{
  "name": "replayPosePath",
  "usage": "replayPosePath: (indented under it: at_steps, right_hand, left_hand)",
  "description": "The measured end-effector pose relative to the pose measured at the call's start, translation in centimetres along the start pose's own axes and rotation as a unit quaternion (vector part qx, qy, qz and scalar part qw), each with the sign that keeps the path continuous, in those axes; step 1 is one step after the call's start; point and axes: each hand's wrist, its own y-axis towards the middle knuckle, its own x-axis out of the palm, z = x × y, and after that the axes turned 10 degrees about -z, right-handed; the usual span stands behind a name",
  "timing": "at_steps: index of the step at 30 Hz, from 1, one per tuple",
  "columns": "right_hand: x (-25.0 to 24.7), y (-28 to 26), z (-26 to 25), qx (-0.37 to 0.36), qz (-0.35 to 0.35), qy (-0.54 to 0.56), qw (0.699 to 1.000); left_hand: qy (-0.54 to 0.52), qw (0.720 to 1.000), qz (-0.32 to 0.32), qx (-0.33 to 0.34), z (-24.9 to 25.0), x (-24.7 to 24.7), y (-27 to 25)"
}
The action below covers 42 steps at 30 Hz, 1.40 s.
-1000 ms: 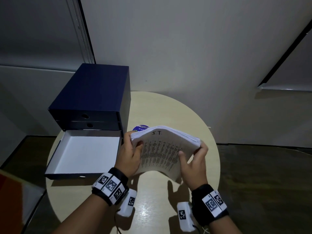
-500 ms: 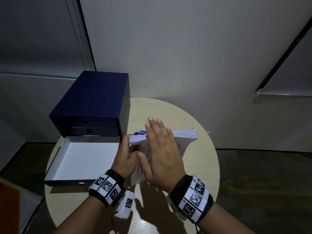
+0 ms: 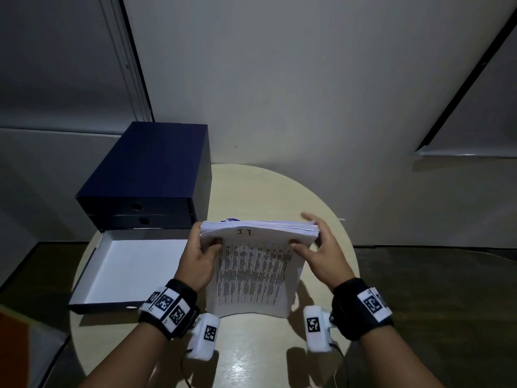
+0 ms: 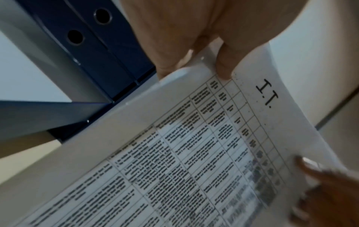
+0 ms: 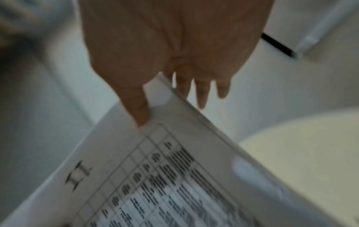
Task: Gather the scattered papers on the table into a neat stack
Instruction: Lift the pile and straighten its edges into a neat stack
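A thick stack of white papers [image 3: 251,273] stands on its lower edge on the round beige table [image 3: 251,354], tilted toward me, with a printed table headed "I.T." on the front sheet. My left hand [image 3: 198,259] grips the stack's upper left corner, thumb on the front sheet. My right hand [image 3: 321,256] pinches the upper right corner, thumb in front and fingers behind. The left wrist view shows the front sheet [image 4: 174,169] under my left hand [image 4: 174,30]. In the right wrist view, my right hand [image 5: 165,38] holds the stack's corner [image 5: 174,184].
A dark blue drawer box [image 3: 151,169] stands at the table's left, close to my left hand. Its bottom drawer [image 3: 134,267] is pulled out and white inside. A wall runs behind the table. Dark floor lies on both sides.
My right hand, flat across the front of the stack half a second ago, has moved to the upper right corner and pinches it. The front sheet now shows fully.
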Motion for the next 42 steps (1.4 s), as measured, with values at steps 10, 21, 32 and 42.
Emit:
replayPosePath:
  at_steps: [10,21,32,42]
  right_hand:
    - [4.0,-0.3,-0.4,-0.066,0.139,-0.012,0.988]
    - [4.0,-3.5,3.8,0.040,0.072,0.008,0.997]
    - [4.2,2.1,-8.2,-0.104,-0.121,-0.574,0.803]
    - [-7.9,-0.6,-3.5,-0.080,-0.036,-0.188,0.978]
  left_hand:
    - [0.129,0.985,0.025,0.110,3.0,2.8,0.6]
    - [0.128,0.991,-0.012,0.021,-0.6,3.7,-2.7]
    - [0.199,0.974,-0.027,0.104,-0.5,3.7,-0.8]
    - [0.246,0.959,-0.130,0.047,-2.8,-0.8,-1.1]
